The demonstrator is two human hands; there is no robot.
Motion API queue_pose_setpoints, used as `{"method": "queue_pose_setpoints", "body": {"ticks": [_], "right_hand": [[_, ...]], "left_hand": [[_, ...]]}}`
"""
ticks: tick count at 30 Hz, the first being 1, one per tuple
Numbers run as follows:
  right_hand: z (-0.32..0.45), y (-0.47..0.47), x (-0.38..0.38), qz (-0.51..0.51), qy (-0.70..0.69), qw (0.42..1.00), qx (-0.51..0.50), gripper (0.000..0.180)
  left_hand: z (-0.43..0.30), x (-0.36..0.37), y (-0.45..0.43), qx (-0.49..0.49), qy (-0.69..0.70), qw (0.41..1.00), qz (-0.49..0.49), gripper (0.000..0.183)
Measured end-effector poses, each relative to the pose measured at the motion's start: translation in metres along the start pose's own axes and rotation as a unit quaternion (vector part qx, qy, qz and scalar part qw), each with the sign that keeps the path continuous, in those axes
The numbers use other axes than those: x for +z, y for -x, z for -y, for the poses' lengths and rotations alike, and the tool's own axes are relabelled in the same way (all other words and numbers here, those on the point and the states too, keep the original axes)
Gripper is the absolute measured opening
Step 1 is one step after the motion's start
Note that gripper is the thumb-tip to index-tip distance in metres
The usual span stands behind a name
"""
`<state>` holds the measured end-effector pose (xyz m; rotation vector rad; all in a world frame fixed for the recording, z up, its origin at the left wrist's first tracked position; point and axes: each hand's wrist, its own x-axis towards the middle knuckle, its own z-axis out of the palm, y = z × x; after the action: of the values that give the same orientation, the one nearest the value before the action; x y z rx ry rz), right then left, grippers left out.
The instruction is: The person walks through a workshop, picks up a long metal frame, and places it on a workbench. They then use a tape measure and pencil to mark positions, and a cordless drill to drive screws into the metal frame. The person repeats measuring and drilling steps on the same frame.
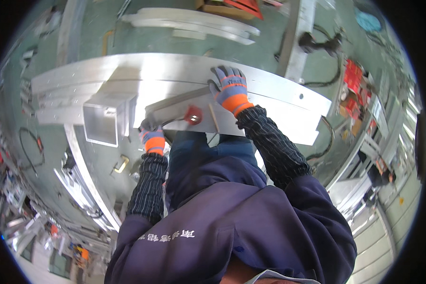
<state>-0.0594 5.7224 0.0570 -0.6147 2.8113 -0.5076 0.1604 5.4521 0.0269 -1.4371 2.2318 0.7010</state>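
Observation:
Before the person, aluminium profiles (177,69) lie side by side. A grey metal bar (177,100) lies slantwise on them. My right hand (232,87), in a grey and orange glove, has its fingers on the bar's upper right end. My left hand (152,135), gloved alike, is at the bar's lower left end; its fingertips are blurred, so its grip cannot be made out. Between the hands sit a red tape measure or similar red tool (193,115) and a thin wooden stick or pencil (214,118). A square metal tube (100,124) stands to the left, its open end showing.
White metal strips (195,21) lie beyond the profiles. A power tool with a cable (319,43) rests on a support beam (298,46) at the upper right. Red boxes (353,76) are at the right. A clamp (121,164) lies on the green floor at the lower left.

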Motion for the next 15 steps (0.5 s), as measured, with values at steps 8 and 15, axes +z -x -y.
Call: {"method": "queue_pose_setpoints", "body": {"ticks": [8,15], "right_hand": [[-0.097,-0.036,0.021,0.085,0.037,0.993,0.071,0.050],[-0.106,-0.056,0.016,0.093,-0.005,0.994,0.056,0.047]], "left_hand": [[-0.122,-0.019,0.052,0.379,0.075,0.918,-0.094,0.059],[-0.244,0.050,-0.024,0.505,-0.148,0.848,-0.060,0.071]]}}
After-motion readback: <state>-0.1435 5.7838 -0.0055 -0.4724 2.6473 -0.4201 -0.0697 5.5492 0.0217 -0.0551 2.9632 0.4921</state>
